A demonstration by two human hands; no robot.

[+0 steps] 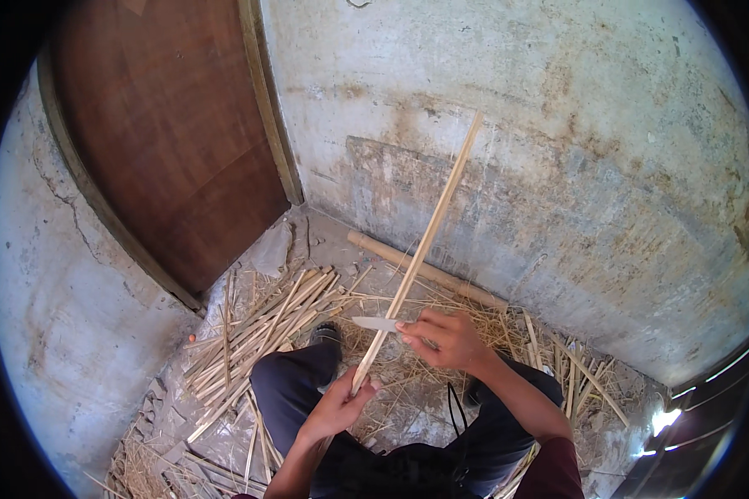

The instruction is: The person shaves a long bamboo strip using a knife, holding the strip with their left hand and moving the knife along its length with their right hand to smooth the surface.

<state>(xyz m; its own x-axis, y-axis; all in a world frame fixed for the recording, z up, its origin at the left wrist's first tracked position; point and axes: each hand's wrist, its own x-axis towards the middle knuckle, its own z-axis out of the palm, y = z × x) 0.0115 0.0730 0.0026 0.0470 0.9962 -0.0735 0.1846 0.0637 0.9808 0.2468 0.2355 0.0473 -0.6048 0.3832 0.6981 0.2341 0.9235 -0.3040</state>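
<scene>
Cracked concrete floor (91, 349) strewn with shavings lies below my hands. My left hand (334, 409) clamps the light, stiff bamboo strip (424, 241) low; my right hand (445, 339) grips the knife (374, 323) against it.

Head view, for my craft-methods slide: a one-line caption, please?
Left hand steadies a bamboo strip while the right hand sets a knife against it.

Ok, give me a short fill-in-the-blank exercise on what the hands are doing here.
1. The left hand grips the lower end of a long bamboo ____.
2. The right hand holds a ____ whose blade lies against the strip.
3. Cut strips lie piled on the floor below the brown wooden ____.

Missing words: strip; knife; door
</scene>
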